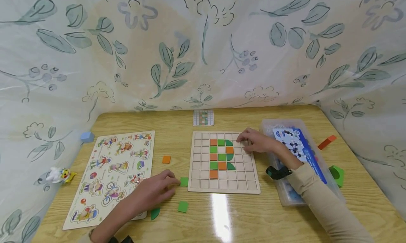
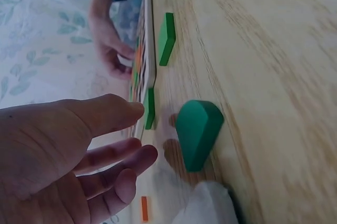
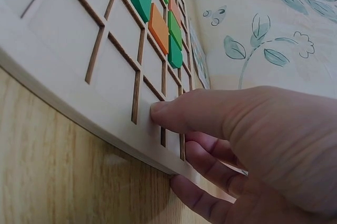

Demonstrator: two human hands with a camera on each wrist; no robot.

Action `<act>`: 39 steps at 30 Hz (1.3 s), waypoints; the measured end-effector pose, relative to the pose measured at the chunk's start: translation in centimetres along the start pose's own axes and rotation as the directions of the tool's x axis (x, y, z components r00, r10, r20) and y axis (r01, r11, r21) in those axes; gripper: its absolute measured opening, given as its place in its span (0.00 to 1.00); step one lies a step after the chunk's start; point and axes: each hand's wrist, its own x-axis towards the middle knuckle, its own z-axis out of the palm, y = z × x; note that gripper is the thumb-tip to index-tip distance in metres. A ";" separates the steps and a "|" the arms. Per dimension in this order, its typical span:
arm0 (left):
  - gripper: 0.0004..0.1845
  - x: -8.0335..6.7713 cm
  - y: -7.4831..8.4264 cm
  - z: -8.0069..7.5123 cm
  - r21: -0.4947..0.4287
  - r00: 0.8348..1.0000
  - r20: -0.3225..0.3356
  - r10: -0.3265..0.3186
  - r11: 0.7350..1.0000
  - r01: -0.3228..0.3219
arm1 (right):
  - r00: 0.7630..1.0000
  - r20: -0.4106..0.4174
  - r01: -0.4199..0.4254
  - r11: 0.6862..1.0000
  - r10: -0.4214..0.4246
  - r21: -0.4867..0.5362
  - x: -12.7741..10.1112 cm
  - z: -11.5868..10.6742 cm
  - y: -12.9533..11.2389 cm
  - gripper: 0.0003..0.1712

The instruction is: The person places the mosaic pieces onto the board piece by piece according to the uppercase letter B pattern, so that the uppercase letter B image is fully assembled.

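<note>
Looks like a home play corner: wooden surface (image 1: 285,222) walled by floral-print cloth (image 1: 203,45), kids' character puzzle board (image 1: 111,172), tile grid board (image 1: 203,179), toy box (image 1: 285,197).

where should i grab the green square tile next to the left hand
Pinch the green square tile by its left and near edges, coming from above. It lies flat, and its right edge sits almost against the grid board, so there is probably no finger room there. The left hand is already beside it.

I see wooden table (image 1: 285,222) | on it: grid board (image 1: 223,186), character puzzle (image 1: 111,176), plastic box (image 1: 287,197), pattern card (image 1: 203,117), loose green and orange tiles (image 1: 183,206)
</note>
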 end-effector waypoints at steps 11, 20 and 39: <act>0.15 1.5 0.5 0.2 0.026 0.999 -0.015 0.045 0.999 -0.045 | 1.000 -0.004 -0.014 1.000 0.014 -0.004 0.0 0.2 0.1 0.18; 0.17 2.5 0.6 0.4 0.015 0.997 0.049 0.053 0.998 -0.054 | 0.999 -0.004 -0.050 0.999 0.050 0.009 0.1 0.4 -0.2 0.18; 0.17 3.2 0.0 -0.7 0.063 0.998 0.013 0.068 0.996 -0.069 | 0.999 -0.011 -0.035 0.999 0.035 -0.004 0.1 0.1 -0.1 0.18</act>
